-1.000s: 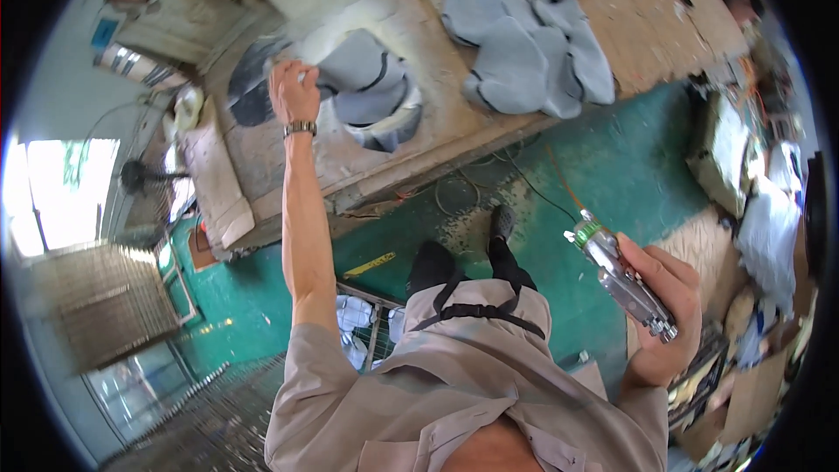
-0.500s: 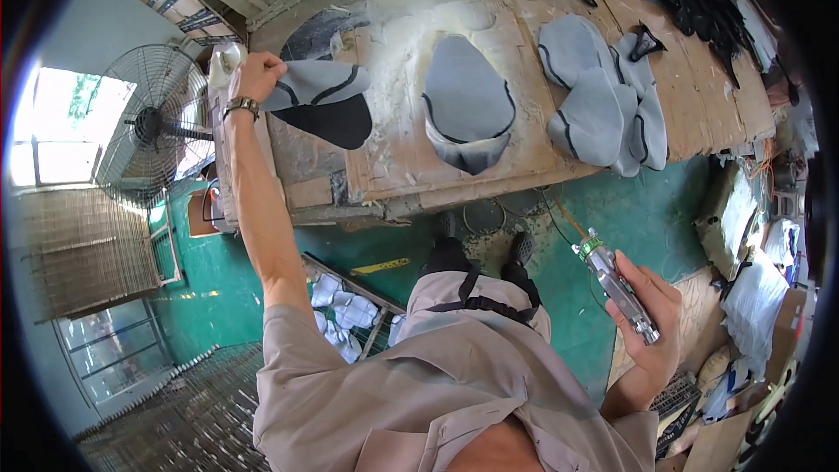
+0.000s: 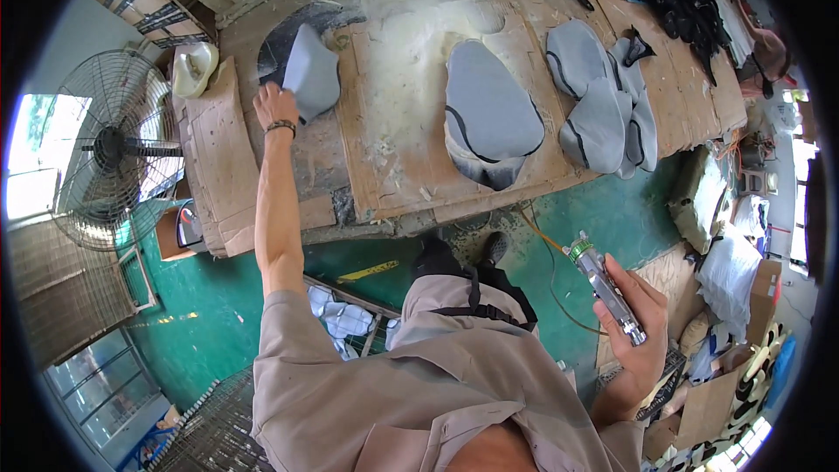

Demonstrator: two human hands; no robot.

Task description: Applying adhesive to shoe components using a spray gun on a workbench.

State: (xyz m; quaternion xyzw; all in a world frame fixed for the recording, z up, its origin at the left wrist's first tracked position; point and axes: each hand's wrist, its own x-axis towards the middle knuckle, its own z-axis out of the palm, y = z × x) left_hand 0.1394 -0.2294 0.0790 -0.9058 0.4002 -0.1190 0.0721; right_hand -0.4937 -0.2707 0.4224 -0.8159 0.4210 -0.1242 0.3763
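Observation:
My left hand (image 3: 277,107) reaches out to the left part of the worktable, its fingers closed on the near-left edge of a grey fabric pad (image 3: 311,74). The fingertips are small and partly hidden there. My right hand (image 3: 636,308) is wrapped round a silver spray gun (image 3: 603,287) with a green ring, held off the table's near side. Between the two hands, a rounded grey pad with black edging (image 3: 492,100) lies on a dark base on the powdery cardboard. Several more grey pads (image 3: 594,127) overlap farther right.
A standing fan (image 3: 109,144) and a pale yellowish dish (image 3: 194,70) are at the left. Black moulded parts (image 3: 664,9) heap up at the far right of the cardboard-covered table (image 3: 393,183). A hose (image 3: 559,297) hangs near the spray gun. Pale bundles (image 3: 345,310) lie low beside me.
My left hand has moved slightly right and nearer, turning its grey pad from lying folded across a black piece to a steeper pose. The spray gun stays in my right hand. The view has shifted.

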